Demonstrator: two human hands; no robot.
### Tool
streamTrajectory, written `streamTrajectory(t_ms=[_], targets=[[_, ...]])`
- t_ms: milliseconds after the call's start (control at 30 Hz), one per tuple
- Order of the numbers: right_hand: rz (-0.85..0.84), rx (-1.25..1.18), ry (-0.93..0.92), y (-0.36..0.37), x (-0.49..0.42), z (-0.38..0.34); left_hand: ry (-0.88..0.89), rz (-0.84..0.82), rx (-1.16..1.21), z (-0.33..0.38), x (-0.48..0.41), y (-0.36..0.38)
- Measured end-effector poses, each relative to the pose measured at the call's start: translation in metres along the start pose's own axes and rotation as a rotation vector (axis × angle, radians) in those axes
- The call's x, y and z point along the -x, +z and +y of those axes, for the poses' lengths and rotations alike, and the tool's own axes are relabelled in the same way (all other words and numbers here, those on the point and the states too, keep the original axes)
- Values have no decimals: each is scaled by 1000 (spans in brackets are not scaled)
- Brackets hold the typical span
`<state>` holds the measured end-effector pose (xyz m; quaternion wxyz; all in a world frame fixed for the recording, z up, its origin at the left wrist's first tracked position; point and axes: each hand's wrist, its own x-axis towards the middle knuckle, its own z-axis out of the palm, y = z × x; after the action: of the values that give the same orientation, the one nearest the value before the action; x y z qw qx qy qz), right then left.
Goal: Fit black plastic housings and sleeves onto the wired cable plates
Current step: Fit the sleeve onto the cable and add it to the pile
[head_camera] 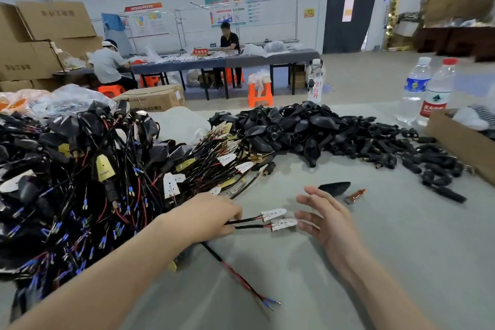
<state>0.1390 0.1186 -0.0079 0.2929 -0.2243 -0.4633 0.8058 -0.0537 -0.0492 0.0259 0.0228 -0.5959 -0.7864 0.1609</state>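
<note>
L hand pinches 2 black cables near frame centre, fingers curled round them. Their 2 white plates point toward 3 o'clock, low over the grey table. R hand is relaxed, fingers spread, tips just beside the plates' ends; can't tell if they touch. At 9 o'clock is a big tangle of wired plates. At 1 o'clock is a heap of black housings. 1 loose housing lies at 12 o'clock of the R hand, w/ a small orange part beside it. 2 water bottles and a cardboard box sit at 2 o'clock.
</note>
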Motion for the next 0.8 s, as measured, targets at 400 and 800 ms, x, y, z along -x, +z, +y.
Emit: streamTrajectory(t_ms=[400, 800], targets=[[-52, 8, -50, -2, 1, 0, -341, 601, 541, -18, 8, -42], [-74, 48, -37, -2, 6, 2, -82, 1303, 1658, 6, 14, -180]])
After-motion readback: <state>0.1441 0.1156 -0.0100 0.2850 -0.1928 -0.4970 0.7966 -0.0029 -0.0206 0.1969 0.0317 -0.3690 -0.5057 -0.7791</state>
